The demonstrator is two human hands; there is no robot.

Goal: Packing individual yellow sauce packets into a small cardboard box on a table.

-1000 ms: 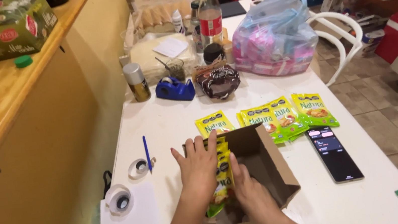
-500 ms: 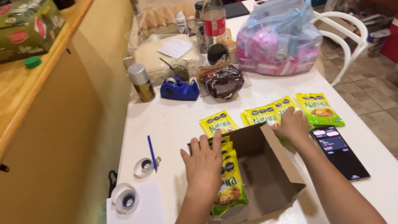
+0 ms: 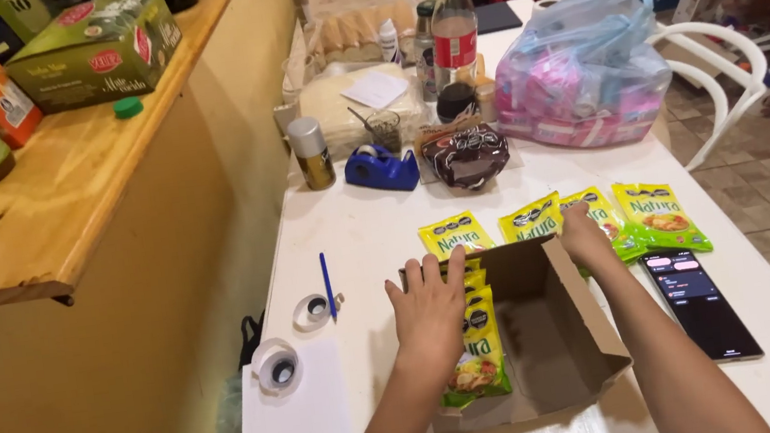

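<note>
An open brown cardboard box [image 3: 568,351] lies on the white table [image 3: 357,230] in front of me. Yellow-green snack packets [image 3: 477,357] stand stacked along its left inner side. My left hand [image 3: 428,307] rests flat on top of them, fingers spread. My right hand [image 3: 583,233] reaches past the box's far edge, its fingers curled on a yellow-green packet [image 3: 605,209] in a row of packets on the table. Other packets of the row lie at the left [image 3: 454,232], in the middle [image 3: 530,220] and at the right [image 3: 665,216].
A black phone [image 3: 704,305] lies right of the box. A blue pen [image 3: 326,285] and two tape rolls [image 3: 276,367] are on the left. Behind are a blue tape dispenser [image 3: 382,166], spray can [image 3: 311,152], bottle [image 3: 453,27], plastic bag [image 3: 582,65], and a white chair [image 3: 730,76]. A wooden shelf [image 3: 60,198] runs along the left.
My right hand left the inside of the box and reached forward to the row of packets on the table. My left hand stayed on the packets in the box.
</note>
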